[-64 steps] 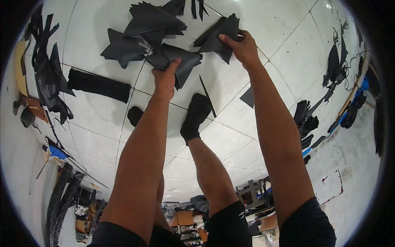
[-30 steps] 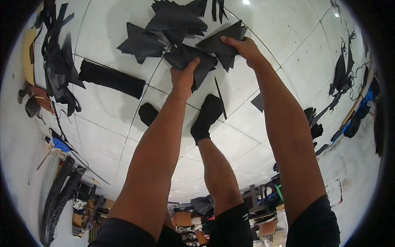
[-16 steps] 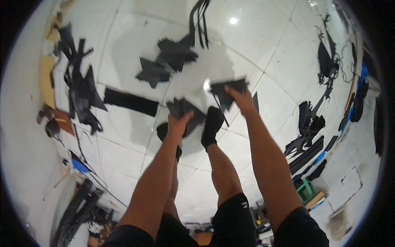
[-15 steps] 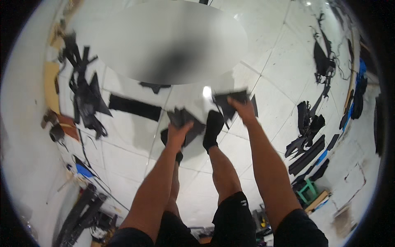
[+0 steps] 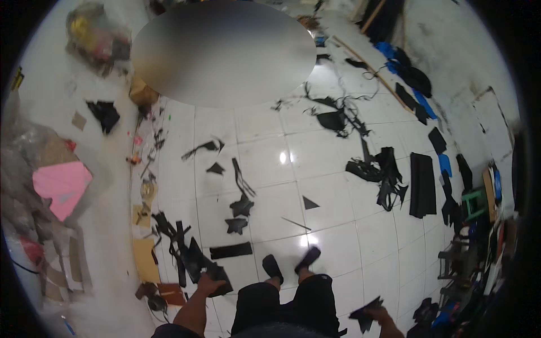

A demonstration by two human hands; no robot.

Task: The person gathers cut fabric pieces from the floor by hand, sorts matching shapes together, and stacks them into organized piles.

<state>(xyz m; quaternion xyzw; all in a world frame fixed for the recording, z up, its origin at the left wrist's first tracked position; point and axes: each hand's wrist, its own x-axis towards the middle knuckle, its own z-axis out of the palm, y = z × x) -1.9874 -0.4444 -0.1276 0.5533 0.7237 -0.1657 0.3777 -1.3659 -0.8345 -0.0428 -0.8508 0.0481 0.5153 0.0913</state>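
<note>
At the lower left, my left hand [image 5: 209, 284] is closed on a dark flat fabric scrap [image 5: 224, 278], beside a heap of black strips and offcuts [image 5: 181, 248] on the tiles. Out to the lower right, my right hand [image 5: 376, 315] grips several pointed black fabric scraps [image 5: 363, 320] that stick out past the fingers. A black rectangular strip [image 5: 231, 250] lies between the heap and my feet. Two star-shaped black pieces [image 5: 236, 225] rest farther ahead, with a small dark triangle [image 5: 310, 203] to their right.
Tangled black offcuts [image 5: 383, 174] and a long folded black piece [image 5: 422, 186] lie to the right. Against the right wall stand a green stool [image 5: 473, 204] and dark stacked items. Clear plastic bags with a pink sheet [image 5: 62, 188] are at the left. A blurred oval covers the top.
My hands have moved apart from in front of my feet, the left to the heap, the right out to the right. The view has lifted, showing more floor.
</note>
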